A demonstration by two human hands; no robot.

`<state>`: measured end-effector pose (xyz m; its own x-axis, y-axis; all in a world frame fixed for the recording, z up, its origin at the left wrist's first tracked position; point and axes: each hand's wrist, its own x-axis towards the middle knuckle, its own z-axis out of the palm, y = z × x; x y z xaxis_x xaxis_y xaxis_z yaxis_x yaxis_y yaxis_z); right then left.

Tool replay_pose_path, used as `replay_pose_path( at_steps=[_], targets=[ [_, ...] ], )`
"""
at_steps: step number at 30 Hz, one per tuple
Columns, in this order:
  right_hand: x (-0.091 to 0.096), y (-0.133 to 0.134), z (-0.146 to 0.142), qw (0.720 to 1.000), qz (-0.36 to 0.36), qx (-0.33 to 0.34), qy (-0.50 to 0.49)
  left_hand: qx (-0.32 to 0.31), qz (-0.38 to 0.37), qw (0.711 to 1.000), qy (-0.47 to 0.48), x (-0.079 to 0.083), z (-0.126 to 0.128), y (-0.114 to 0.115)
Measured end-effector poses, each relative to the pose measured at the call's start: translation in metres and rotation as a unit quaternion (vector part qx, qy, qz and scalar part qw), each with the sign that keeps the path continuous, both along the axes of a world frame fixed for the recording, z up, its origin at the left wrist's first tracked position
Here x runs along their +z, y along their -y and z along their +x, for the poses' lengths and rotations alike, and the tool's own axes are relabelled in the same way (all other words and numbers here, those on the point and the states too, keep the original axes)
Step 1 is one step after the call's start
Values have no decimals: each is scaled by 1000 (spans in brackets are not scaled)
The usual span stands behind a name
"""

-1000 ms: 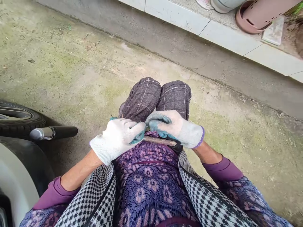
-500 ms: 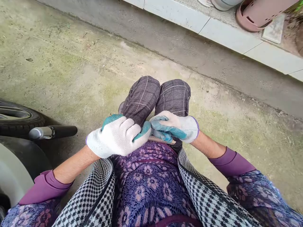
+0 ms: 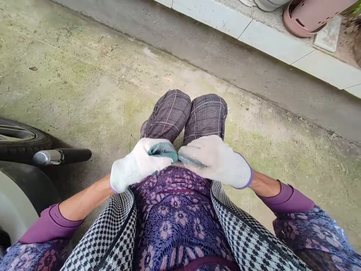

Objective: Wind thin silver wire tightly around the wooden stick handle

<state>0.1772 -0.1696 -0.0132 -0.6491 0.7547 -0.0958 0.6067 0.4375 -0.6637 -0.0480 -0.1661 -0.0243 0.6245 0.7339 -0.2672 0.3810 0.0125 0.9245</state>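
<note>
Both my hands wear white knit gloves with teal coated palms and meet at my waist, over a purple lace top [image 3: 175,210]. My left hand [image 3: 141,162] is closed, its teal fingertips curled against the right hand. Back up, my right hand [image 3: 217,160] has its fingers folded over a thin grey rod [image 3: 191,162], of which only a sliver shows. Just beyond the hands are my knees in grey checked trousers [image 3: 186,113].
A black tyre [image 3: 19,141], a chrome bar with a black grip [image 3: 62,155] and a white curved fender [image 3: 14,210] are at the left. Mossy concrete ground [image 3: 98,79] lies ahead. A white kerb [image 3: 254,34] with a pink perforated pot [image 3: 310,15] runs along the top right.
The right hand has turned palm down and now covers the rod that showed before. The left hand's fingers have curled in tighter against it.
</note>
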Motion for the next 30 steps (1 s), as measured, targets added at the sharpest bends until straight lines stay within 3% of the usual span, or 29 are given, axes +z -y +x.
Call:
replay_pose_path(
  at_steps=[2,3,5,7,10,13,15,17,19,20,21,23,25,26,28,30],
  targets=[
    [4,4,3,993,104,14,59,37,-223,970,94,-11,8,0],
    [4,5,5,989,133,14,68,44,-288,949,123,-16,11,0],
    [1,4,10,985,158,5,64,50,-339,930,133,-23,16,0],
    [-2,1,15,989,144,-11,36,57,-313,940,121,-22,16,-1],
    [-3,-3,21,996,38,-61,-53,63,-176,978,94,-11,11,-3],
    [-4,-8,24,986,-72,-88,-126,25,55,998,-25,0,5,-3],
    [-7,-11,22,983,-102,-69,-139,-37,231,964,-123,3,2,-3],
    [-13,-14,19,982,-127,-47,-134,-100,386,899,-181,4,1,-3],
    [-17,-15,16,979,-159,-37,-123,-135,470,850,-197,4,1,-3],
    [-17,-14,14,977,-171,-33,-121,-138,477,845,-196,4,1,-4],
    [-17,-13,12,978,-172,-31,-117,-134,461,856,-191,4,0,-4],
    [-14,-7,9,988,-122,-22,-89,-109,351,917,-152,4,1,-5],
    [-10,0,9,1000,-6,5,-22,-68,145,985,-58,1,3,-5],
    [-9,3,9,998,60,23,18,-40,30,999,1,-1,4,-5],
    [-8,5,13,981,164,50,89,6,-155,983,98,-7,9,-6],
    [-11,3,19,968,208,48,132,36,-237,962,131,-12,13,-7]
  ],
)
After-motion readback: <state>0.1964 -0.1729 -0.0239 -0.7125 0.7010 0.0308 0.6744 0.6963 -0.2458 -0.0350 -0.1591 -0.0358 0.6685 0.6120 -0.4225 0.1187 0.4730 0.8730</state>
